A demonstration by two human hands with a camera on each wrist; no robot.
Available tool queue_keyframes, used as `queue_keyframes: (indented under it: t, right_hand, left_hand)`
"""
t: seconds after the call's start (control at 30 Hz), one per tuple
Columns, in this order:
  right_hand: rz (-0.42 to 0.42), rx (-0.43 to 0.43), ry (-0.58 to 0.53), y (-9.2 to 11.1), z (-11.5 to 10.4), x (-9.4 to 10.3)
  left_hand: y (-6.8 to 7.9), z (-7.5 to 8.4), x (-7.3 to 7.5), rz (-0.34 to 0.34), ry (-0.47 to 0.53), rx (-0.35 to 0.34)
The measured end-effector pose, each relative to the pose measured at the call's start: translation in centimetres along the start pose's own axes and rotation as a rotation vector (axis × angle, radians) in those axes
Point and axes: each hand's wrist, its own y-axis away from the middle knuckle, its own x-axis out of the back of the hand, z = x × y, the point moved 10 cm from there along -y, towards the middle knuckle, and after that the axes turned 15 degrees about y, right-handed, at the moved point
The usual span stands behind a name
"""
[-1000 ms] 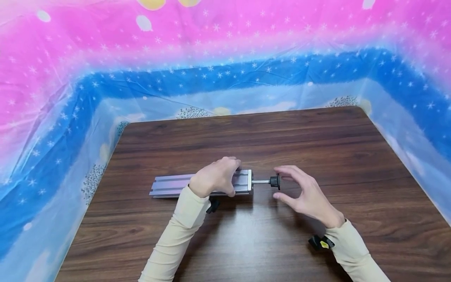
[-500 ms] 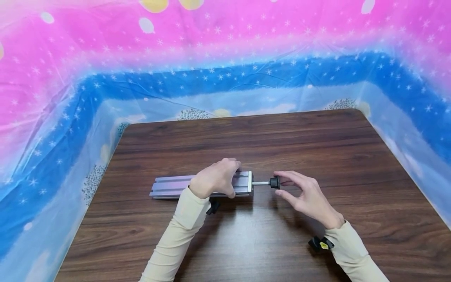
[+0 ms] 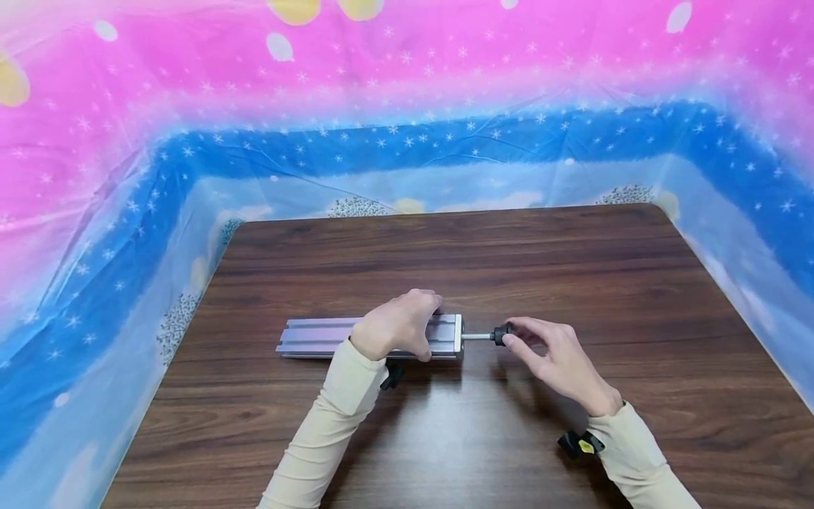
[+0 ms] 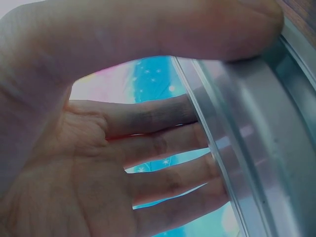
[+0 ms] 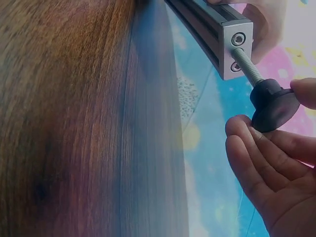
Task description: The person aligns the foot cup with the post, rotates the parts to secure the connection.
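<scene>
I count one table (image 3: 445, 261) and one printed cloth (image 3: 381, 92). On the cloth there are three large yellow discs (image 3: 295, 8), placed high, and four speckled patches (image 3: 357, 207), placed low. There is one left hand (image 3: 396, 325) and one right hand (image 3: 559, 357), so two in total, coming out of two sleeves (image 3: 318, 438). At the wrists I see two black devices (image 3: 572, 444), and one of them carries one yellow mark (image 3: 586, 447). The left hand shows four fingers (image 4: 163, 148) and one thumb (image 4: 173, 29). Of metal bars there is one metal bar (image 3: 318, 336), with one end plate (image 5: 228, 54) and, in this plate, two screws (image 5: 238, 39). There is also one threaded rod (image 5: 251, 69) and one black knob (image 5: 276, 111).
</scene>
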Motion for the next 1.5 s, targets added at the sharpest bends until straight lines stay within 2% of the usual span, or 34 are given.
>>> queue_keyframes:
  t: [0.23, 0.37, 0.63, 0.9, 1.2, 1.5]
  right_hand:
    - [-0.089, -0.093, -0.037, -0.1, 0.8, -0.8]
    - [-0.123, -0.083, -0.01, -0.1, 0.9, -0.9]
    - [-0.022, 0.082, -0.008, 0.2, -0.7, 0.6]
    - [0.064, 0.174, 0.068, 0.3, -1.6, 1.6]
    - [0.067, 0.196, 0.049, 0.3, -1.6, 1.3]
    - [0.073, 0.164, 0.043, 0.5, -1.3, 1.4]
  left_hand:
    - [-0.1, -0.1, -0.2, -0.004, -0.003, 0.003]
    - [-0.1, -0.1, -0.1, -0.006, -0.013, 0.007]
    - [-0.1, -0.2, 0.0, -0.01, -0.022, 0.023]
    - [-0.3, -0.2, 0.0, -0.007, -0.026, 0.009]
    - [-0.3, -0.3, 0.0, -0.016, -0.021, 0.022]
    - [-0.4, -0.1, 0.0, -0.014, -0.029, 0.009]
